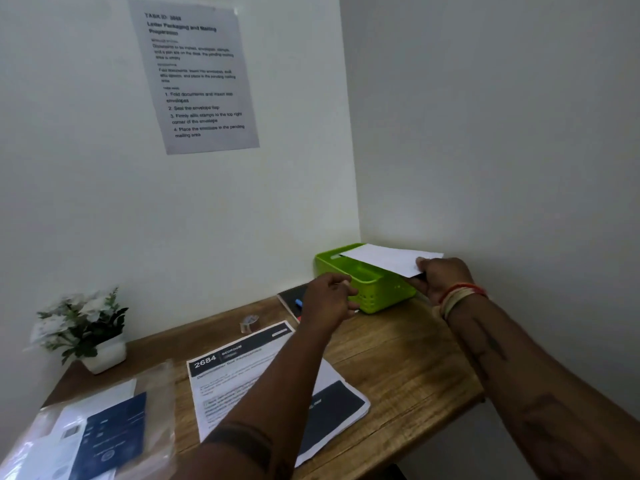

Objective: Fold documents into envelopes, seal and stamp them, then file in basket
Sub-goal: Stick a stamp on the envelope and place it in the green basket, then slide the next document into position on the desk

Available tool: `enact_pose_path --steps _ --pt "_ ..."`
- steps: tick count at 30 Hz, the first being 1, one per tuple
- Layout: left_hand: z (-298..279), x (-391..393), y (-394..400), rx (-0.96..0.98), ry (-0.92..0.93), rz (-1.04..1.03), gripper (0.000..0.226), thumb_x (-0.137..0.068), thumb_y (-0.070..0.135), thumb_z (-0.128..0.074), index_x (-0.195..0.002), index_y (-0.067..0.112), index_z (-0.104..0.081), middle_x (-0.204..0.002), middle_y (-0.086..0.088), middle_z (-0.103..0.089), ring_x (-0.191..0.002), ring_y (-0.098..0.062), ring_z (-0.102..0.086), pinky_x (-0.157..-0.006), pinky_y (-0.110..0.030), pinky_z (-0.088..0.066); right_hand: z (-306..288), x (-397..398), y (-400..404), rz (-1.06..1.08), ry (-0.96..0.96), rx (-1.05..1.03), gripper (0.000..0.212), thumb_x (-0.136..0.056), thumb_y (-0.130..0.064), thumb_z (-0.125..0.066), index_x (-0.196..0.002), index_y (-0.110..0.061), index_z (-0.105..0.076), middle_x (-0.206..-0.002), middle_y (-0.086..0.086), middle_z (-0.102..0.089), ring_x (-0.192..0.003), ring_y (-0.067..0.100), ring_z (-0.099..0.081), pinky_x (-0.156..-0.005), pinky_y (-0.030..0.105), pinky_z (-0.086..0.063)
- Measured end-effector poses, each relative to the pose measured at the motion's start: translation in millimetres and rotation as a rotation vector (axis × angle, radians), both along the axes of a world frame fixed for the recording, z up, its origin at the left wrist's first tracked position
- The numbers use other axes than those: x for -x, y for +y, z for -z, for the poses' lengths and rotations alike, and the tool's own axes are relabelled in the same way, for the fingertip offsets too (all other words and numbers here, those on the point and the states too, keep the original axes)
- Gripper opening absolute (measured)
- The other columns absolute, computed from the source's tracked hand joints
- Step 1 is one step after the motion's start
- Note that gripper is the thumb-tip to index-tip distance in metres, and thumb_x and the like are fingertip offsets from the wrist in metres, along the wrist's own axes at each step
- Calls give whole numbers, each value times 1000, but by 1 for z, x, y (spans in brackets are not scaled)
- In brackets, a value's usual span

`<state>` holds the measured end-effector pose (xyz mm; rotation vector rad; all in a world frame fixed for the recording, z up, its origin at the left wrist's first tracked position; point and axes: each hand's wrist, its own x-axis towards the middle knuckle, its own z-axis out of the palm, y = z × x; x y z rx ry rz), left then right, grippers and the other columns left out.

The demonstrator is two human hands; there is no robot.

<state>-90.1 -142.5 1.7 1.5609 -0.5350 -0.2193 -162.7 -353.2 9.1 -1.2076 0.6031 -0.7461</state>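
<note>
Wooden desk [398,358]: right hand [438,277] holds flat, probably paper envelope [388,258] over perforated green basket [377,289].

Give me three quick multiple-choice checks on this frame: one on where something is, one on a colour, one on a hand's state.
1. Where does the slotted plastic basket stand?
A. in the far right corner of the wooden desk
B. beside the potted white flowers
C. on the floor

2. What colour is that basket?
A. blue
B. lime green
C. white

3. What is the right hand doing?
A. resting flat on the desk
B. gripping the tape roll
C. pinching the white paper envelope over the basket

Answers:
1 A: it sits on the desk where the two walls meet.
2 B: its walls are bright lime green.
3 C: thumb and fingers clamp the envelope's near edge above the basket's opening.
</note>
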Motion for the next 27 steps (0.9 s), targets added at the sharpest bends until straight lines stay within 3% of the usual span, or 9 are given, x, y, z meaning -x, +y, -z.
enact_pose_path --steps 3,7,10,13,15,18,21,23,27 --pt "1 -2 -17 -34 -12 17 16 -102 10 -53 -111 11 -67 -98 -13 -75 -70 -21 -68 -62 -33 -57 -2 -28 -1 -4 37 50 45 -96 -9 -61 -135 9 -47 -110 11 -56 -79 23 -63 -55 25 -58" --pt "5 -11 -23 -53 -20 10 14 -102 12 -54 -108 14 -67 -97 -12 -75 -69 -20 -68 -62 -33 -57 1 -54 -8 52 199 238 50 -88 -28 -74 -119 9 -60 -112 14 -67 -98 28 -68 -87 40 -59" --pt "13 -16 -17 -82 -38 -1 15 -102 11 -54 -110 12 -66 -97 -14 -74 -65 -19 -66 -61 -32 -53 6 -57 -7 135 314 359 41 -80 -41 -82 -76 -1 -72 -64 5 -73 -57 13 -69 -61 33 -56" --pt "21 -18 0 -139 -107 -37 14 -100 12 -57 -108 14 -68 -94 -9 -75 -61 -11 -67 -60 -29 -54 9 -47 2 188 451 512 50 -82 -55 -74 -71 -5 -72 -37 -3 -58 -39 7 -61 -42 22 -39" --pt "26 -19 16 -180 -156 -60 13 -99 14 -59 -103 19 -70 -93 -3 -76 -65 -9 -69 -62 -28 -56 17 -39 10 239 498 702 48 -84 -52 -72 -86 -5 -71 -56 3 -68 -66 19 -72 -49 23 -42" --pt "32 -17 42 -315 -292 -145 15 -97 19 -61 -100 28 -74 -96 9 -74 -81 -6 -68 -67 -22 -50 29 -25 47 279 381 811 42 -85 -38 -74 -113 -7 -66 -107 18 -71 -103 35 -66 -78 34 -47" --pt "38 -12 77 -460 -441 -264 18 -95 20 -62 -101 25 -78 -99 8 -71 -91 -9 -62 -73 -24 -39 36 -18 106 14 386 981 33 -86 -43 -72 -102 -14 -74 -99 13 -74 -96 31 -68 -75 32 -46" --pt "46 -8 110 -536 -522 -325 17 -95 19 -61 -99 26 -76 -103 6 -73 -94 -10 -62 -75 -22 -36 45 -21 146 -244 524 1078 49 -83 -61 -67 -93 -13 -75 -96 11 -74 -93 28 -68 -69 31 -42" --pt "62 6 163 -724 -498 -348 20 -98 23 -57 -105 28 -75 -111 6 -73 -99 -9 -62 -82 -23 -41 54 -32 196 -323 805 1172 79 -78 -81 -53 -114 -11 -67 -120 11 -68 -110 30 -63 -83 33 -43"
